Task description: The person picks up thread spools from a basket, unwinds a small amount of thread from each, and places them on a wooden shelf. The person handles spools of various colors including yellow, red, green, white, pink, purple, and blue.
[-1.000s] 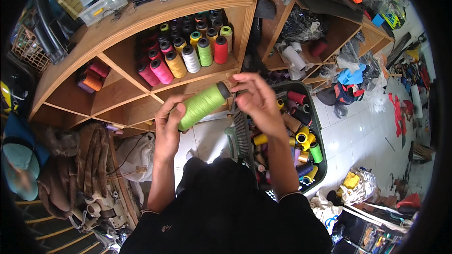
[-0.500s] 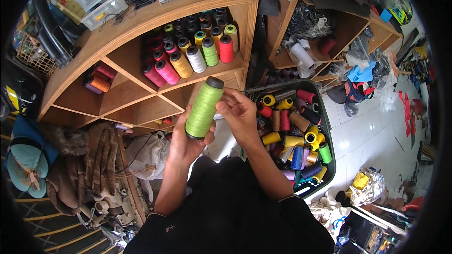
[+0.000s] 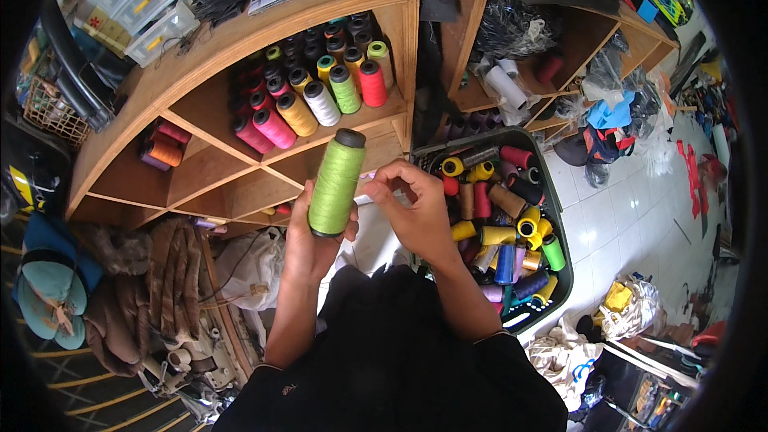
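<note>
A spool of light green thread with a black core stands tilted in my left hand, whose fingers wrap its lower part. To its right, a little apart from it, is my right hand. The thumb and forefinger there are pinched together; whatever lies between them, perhaps a thread end, is too fine to make out. Behind the spool, rows of thread spools fill a compartment of the wooden shelf. The front row includes a pink spool, a white spool, a green spool and a red spool.
Right of my hands stands a dark green basket heaped with mixed thread spools. Bags and plastic wrap lie on the tiled floor. Clear drawers sit on the shelf's top left, and brown cloth hangs at the left.
My right hand has drawn away from the green spool to the right, its fingers pinched. The spool in my left hand has shifted slightly left and turned more upright.
</note>
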Demonstrator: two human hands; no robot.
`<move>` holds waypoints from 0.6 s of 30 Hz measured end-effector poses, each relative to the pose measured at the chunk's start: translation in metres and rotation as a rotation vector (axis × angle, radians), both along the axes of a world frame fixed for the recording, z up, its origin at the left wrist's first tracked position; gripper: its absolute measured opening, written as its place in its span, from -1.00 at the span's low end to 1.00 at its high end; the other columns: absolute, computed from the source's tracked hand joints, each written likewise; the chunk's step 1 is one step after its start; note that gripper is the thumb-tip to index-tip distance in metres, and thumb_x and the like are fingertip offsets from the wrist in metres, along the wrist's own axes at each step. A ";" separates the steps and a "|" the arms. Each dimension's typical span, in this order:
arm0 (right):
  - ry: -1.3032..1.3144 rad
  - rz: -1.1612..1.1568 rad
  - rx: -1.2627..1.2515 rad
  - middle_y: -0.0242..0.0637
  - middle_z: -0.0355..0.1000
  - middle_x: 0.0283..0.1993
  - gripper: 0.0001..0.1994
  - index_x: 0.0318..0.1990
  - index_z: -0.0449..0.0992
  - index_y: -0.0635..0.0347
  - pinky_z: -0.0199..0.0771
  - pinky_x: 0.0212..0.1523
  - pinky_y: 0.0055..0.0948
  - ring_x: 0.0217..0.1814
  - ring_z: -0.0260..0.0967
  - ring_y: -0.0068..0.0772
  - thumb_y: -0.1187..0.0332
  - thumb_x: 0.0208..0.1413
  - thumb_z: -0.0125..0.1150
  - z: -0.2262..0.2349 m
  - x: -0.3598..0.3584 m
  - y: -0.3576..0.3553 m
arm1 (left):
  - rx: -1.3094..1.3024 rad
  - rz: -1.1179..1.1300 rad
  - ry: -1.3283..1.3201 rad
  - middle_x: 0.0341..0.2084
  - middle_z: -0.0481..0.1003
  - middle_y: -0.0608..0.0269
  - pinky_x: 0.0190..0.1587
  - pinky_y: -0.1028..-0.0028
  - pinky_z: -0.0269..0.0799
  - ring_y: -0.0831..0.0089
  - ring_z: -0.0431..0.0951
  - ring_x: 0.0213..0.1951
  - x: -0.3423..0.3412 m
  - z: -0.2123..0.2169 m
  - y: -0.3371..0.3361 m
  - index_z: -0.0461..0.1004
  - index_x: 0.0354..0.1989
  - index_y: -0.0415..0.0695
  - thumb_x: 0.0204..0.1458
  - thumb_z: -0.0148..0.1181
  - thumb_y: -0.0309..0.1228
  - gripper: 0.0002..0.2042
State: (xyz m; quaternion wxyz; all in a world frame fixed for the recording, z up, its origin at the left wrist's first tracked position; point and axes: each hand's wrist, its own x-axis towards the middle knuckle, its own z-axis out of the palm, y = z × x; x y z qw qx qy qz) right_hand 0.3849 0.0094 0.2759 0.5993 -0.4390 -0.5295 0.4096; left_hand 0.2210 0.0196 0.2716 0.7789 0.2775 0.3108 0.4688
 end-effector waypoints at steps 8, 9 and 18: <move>0.267 0.225 -0.058 -0.43 0.35 -0.45 -0.84 -0.37 0.42 0.26 0.32 -0.23 -0.56 -0.34 0.30 -0.65 0.38 0.14 0.21 -0.014 0.001 0.004 | -0.118 -0.137 -0.225 -0.59 0.38 0.13 -0.61 0.54 0.14 0.50 0.20 -0.77 0.009 -0.002 -0.008 0.35 -0.08 -0.19 0.22 -0.25 -0.06 -0.57; 0.311 0.264 -0.048 -0.41 0.35 -0.44 -0.84 -0.37 0.41 0.27 0.32 -0.23 -0.55 -0.33 0.31 -0.64 0.37 0.15 0.20 -0.016 0.002 0.004 | -0.110 -0.192 -0.307 -0.59 0.38 0.12 -0.61 0.53 0.16 0.48 0.21 -0.76 0.006 -0.008 -0.007 0.35 -0.08 -0.20 0.23 -0.25 -0.06 -0.56; -0.815 -0.363 -0.148 -0.14 0.36 -0.20 -0.85 -0.23 0.54 0.25 0.35 -0.16 -0.24 -0.25 0.33 -0.15 0.44 0.02 0.23 -0.070 0.070 0.002 | -0.131 -0.131 -0.340 -0.56 0.35 0.14 -0.61 0.55 0.12 0.54 0.19 -0.73 0.010 0.007 -0.008 0.33 -0.07 -0.25 0.24 -0.23 -0.09 -0.57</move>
